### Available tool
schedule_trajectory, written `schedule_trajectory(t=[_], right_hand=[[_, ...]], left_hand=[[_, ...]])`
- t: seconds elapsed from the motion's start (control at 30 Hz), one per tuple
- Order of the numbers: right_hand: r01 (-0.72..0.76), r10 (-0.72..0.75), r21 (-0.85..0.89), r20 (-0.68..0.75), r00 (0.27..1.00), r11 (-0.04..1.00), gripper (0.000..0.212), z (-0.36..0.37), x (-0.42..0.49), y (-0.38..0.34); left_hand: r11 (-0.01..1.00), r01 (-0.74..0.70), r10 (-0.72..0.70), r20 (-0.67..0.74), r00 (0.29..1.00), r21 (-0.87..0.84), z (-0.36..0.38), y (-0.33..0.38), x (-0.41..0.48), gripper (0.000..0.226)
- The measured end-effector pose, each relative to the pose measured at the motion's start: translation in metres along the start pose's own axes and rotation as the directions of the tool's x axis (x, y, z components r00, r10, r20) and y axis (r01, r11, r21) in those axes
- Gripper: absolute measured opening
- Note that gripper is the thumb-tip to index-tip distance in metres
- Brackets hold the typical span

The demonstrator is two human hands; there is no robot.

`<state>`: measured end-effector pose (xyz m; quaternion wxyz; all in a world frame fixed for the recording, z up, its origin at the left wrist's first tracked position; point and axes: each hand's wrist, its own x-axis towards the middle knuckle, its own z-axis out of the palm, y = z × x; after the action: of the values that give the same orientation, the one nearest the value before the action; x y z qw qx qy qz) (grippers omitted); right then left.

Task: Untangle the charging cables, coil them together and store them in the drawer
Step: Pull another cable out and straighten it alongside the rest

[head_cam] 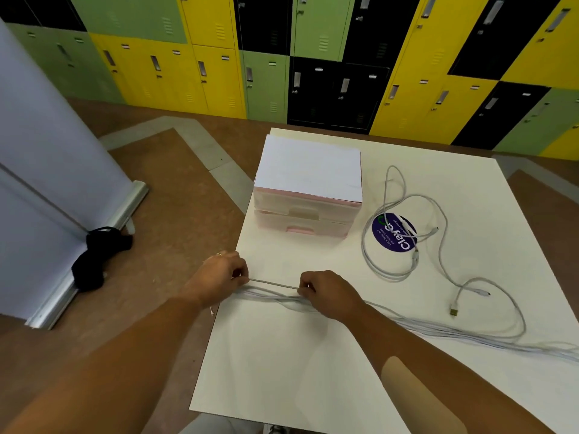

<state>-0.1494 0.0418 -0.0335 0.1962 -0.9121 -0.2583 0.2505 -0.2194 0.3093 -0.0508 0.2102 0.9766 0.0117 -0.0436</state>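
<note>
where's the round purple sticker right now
Head view: the purple sticker lies flat on the table, right of the drawer unit, with loops of the white cables crossing over it.

We saw yellow, green and black lockers (pixel 213 73) along the far side, a black bag (pixel 94 258) on the brown floor (pixel 175 189) at left, and a round purple sticker (pixel 382 237) on the white table (pixel 282 355).
</note>
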Motion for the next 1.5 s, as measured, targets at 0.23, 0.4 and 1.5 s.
schedule_trajectory(t=[0.23, 0.4, 1.5], right_hand=[[0.009, -0.009, 0.011, 0.031, 0.999, 1.0, 0.017, -0.001, -0.006, 0.003], [-0.031, 0.03, 0.018, 0.044, 0.999, 0.999, 0.013, -0.001, -0.008, 0.004], [0.015, -0.013, 0.041, -0.048, 0.999, 0.999, 0.014, 0.018, -0.009, 0.019]], left_hand=[[1.0, 0.015, -0.015, 0.01, 1.0, -0.001, -0.002, -0.019, -0.013, 0.01], [0.998, 0.054, -0.052, 0.065, 0.996, -0.022, 0.004, -0.018, -0.018, 0.016], [0.977, -0.178, 0.191, 0.118, 0.974, -0.114, 0.061, 0.092, 0.016, 0.012]])
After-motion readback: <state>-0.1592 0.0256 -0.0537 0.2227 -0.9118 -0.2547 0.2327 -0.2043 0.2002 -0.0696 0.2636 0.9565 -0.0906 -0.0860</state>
